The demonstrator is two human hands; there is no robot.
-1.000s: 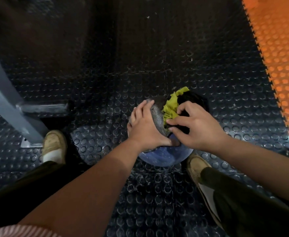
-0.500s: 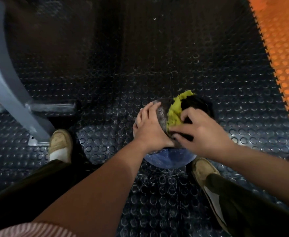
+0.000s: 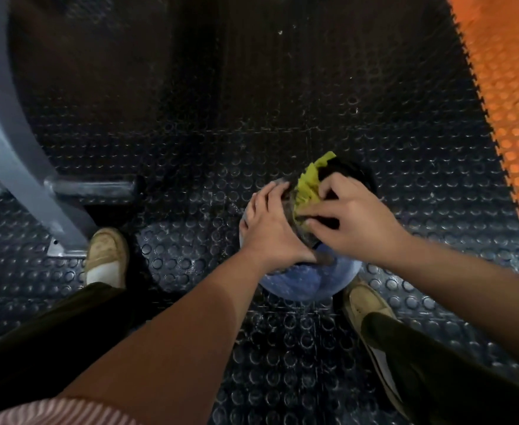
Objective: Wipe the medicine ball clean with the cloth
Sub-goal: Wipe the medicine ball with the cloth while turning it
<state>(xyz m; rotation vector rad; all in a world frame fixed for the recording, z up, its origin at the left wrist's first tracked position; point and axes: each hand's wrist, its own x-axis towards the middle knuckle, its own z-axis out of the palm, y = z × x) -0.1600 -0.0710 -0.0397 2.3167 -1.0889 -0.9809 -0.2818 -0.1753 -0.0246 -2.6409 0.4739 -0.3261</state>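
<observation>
Left hand (image 3: 270, 231) lies flat on the near-left shoulder of the medicine ball (image 3: 307, 283), fingers fairly straight and spread, pressing to steady it rather than gripping. Right hand (image 3: 356, 222) has its fingers curled, pinching a bunched yellow cloth (image 3: 309, 185) against the top of the ball.

The ball sits on the floor (image 3: 252, 118) between the person's shoes, left shoe (image 3: 106, 256) well off to one side and right shoe (image 3: 361, 302) just beside its near edge. The lower near part shows blue with pale scuffs. The crown under the hands looks grey and dusty. A dark patch sits behind the cloth, and I cannot tell whether it is ball or fabric.

Handling, as a judgement: the ball is likely heavy and dense with a firm skin, so it should stay put under rubbing, but being round it may roll on the studded rubber unless braced. A flat palm high on its side, as the left hand has it, seems the sensible hold, and turning it would be better done with both palms low on opposite sides. The cloth is soft and limp, so a wad held in the fingertips gives more pressure than a loose sheet.

Farther off, a grey metal frame (image 3: 16, 154) stands on the floor to the left. An orange mat (image 3: 509, 87) joins the black one on the far right.
</observation>
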